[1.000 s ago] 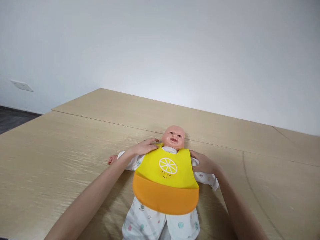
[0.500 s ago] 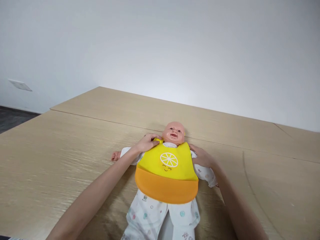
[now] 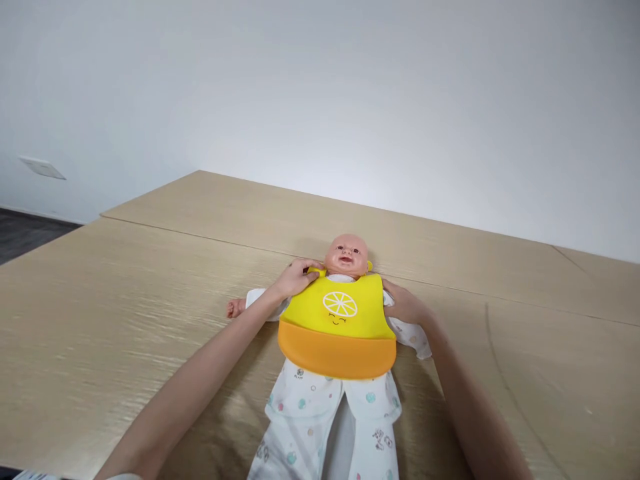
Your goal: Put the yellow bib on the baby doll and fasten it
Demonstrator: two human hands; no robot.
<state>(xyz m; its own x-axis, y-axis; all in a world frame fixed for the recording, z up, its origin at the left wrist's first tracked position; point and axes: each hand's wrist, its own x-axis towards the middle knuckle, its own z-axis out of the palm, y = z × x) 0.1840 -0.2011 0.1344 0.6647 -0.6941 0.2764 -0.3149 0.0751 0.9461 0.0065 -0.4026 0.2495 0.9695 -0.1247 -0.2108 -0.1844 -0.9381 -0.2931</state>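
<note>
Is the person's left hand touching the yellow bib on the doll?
Touching. The head view shows the left hand with fingers on the bib strap beside the doll neck.

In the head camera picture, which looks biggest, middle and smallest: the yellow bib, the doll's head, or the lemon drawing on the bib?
1. yellow bib
2. doll's head
3. lemon drawing
</note>
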